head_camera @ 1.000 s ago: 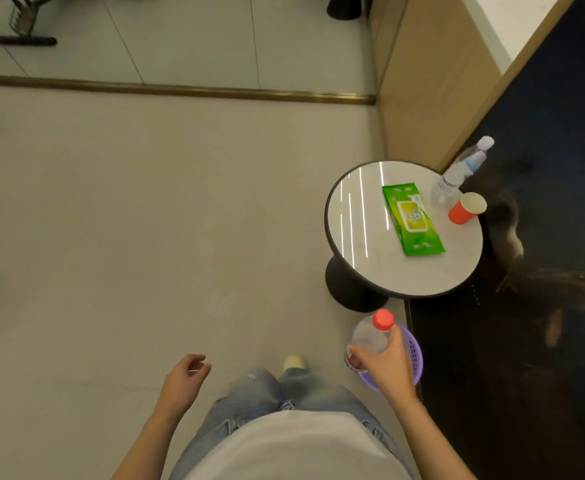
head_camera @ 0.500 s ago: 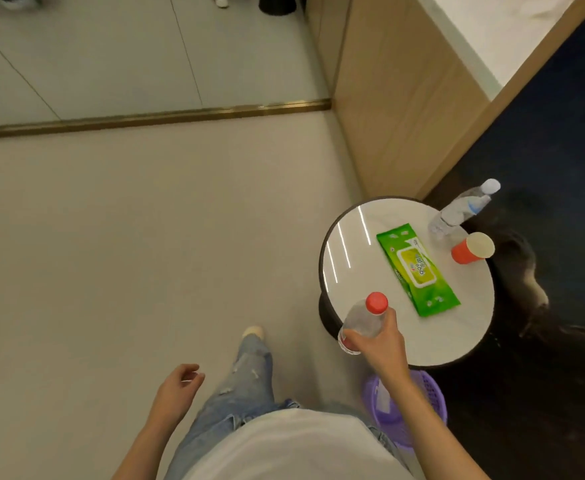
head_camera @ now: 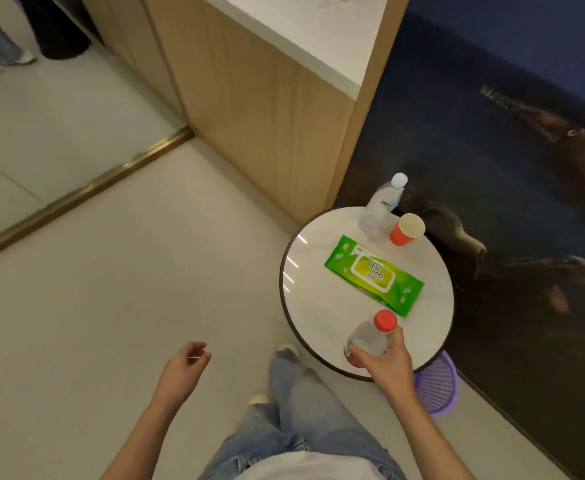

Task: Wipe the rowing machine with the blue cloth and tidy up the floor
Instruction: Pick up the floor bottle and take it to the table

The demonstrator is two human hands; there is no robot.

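right grip (head_camera: 384,367) holds red-cap bottle (head_camera: 370,337) at 6 o'clock of round white worktop (head_camera: 318,306); left grip (head_camera: 183,367) loose, empty; beige floor (head_camera: 111,306).

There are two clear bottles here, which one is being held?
The red-capped bottle, gripped by the right hand at the near edge of the round table. The white-capped bottle stands untouched at the far edge beside the orange cup.

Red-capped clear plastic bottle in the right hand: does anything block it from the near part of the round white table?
Nothing visible does. The right hand holds the red-capped clear plastic bottle over bare tabletop at the near edge of the round white table; the green wipes pack lies farther in.
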